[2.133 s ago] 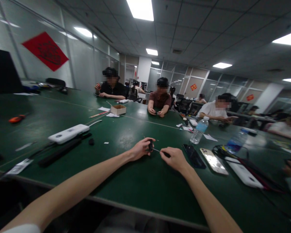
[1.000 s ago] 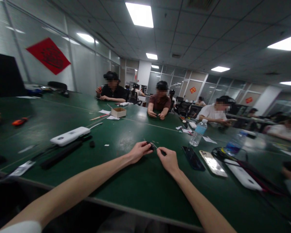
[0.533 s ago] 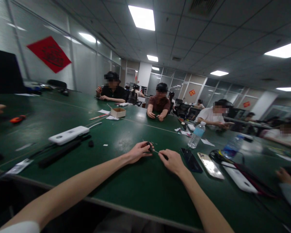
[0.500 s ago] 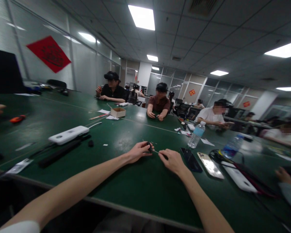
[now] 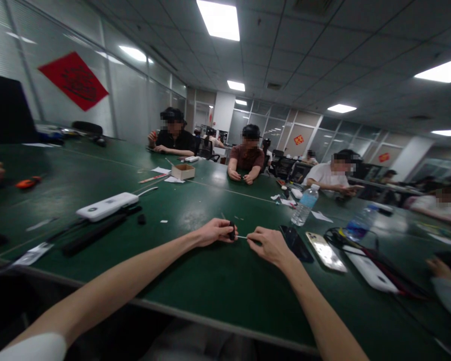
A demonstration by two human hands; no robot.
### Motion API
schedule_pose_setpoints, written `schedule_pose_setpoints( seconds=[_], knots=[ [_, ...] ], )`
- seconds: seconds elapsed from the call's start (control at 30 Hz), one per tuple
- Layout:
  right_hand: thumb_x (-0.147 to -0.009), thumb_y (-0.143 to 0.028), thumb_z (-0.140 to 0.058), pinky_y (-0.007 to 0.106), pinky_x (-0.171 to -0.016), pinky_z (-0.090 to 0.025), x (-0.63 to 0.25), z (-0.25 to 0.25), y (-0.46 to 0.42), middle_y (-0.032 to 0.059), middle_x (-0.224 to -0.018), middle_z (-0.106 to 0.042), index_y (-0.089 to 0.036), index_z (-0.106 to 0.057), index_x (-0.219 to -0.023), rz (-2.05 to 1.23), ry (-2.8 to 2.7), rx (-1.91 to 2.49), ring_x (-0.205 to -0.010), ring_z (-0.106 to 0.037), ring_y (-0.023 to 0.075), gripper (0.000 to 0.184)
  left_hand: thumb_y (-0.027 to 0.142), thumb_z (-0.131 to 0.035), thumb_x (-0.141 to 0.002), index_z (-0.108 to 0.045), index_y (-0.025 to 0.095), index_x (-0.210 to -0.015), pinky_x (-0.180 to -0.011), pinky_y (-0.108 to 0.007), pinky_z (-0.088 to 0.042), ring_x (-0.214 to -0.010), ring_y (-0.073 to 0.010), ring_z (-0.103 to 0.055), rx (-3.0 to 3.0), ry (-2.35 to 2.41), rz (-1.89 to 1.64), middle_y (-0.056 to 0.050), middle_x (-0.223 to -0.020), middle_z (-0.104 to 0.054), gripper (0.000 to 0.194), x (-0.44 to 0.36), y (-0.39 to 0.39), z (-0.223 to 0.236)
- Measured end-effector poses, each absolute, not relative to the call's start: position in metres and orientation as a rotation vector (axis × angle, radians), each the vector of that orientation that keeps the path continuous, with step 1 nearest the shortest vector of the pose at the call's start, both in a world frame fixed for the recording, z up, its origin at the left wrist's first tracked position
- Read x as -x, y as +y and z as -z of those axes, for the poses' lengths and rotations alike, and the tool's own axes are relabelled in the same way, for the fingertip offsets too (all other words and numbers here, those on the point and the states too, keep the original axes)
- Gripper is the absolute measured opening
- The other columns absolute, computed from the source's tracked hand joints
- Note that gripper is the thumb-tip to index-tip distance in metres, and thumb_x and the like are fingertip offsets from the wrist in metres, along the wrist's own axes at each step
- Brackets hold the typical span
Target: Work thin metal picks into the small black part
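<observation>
My left hand (image 5: 214, 232) pinches a small black part (image 5: 232, 230) between thumb and fingertips, over the green table (image 5: 195, 286). My right hand (image 5: 270, 245) is just to its right, its fingertips closed on the end of a thin metal rod (image 5: 241, 237). The rod runs across the short gap and meets the black part. Fingers hide the far side of the part and the rod's right end. A dark smartphone (image 5: 293, 243) lies close beyond my right hand.
A gold-backed phone (image 5: 325, 251), a water bottle (image 5: 304, 209) and a white power strip (image 5: 368, 268) with cables stand to the right. A white power bank (image 5: 107, 206) and a long black bar (image 5: 93, 235) lie left. Co-workers sit around the table.
My hands have shifted slightly up the view, and the rod now lies nearly level between them. More of the rod shows in the gap. The black part stays in my left hand.
</observation>
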State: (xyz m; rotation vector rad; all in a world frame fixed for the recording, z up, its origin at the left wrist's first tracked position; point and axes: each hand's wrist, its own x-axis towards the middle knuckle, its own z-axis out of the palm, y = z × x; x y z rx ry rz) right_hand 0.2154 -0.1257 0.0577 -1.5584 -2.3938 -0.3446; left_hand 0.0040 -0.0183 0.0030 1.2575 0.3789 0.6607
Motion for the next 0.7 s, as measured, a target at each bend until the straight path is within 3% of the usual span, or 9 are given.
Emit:
schedule_pose_setpoints(
  seconds=[0.7],
  knots=[
    [-0.092,-0.043,-0.034,0.021,-0.057,-0.035,-0.18,-0.021,-0.124,0.0027,-0.087,-0.064,-0.028,-0.067,-0.092,0.362,-1.979,1.726,-0.073,-0.058,0.013,0.036,0.026,-0.062,-0.079,-0.059,0.01,-0.094,-0.081,-0.032,-0.05,-0.081,-0.0162,-0.064,-1.075,0.428,-0.834,-0.013,-0.097,-0.063,0.023,-0.005,-0.01,0.009]
  ],
)
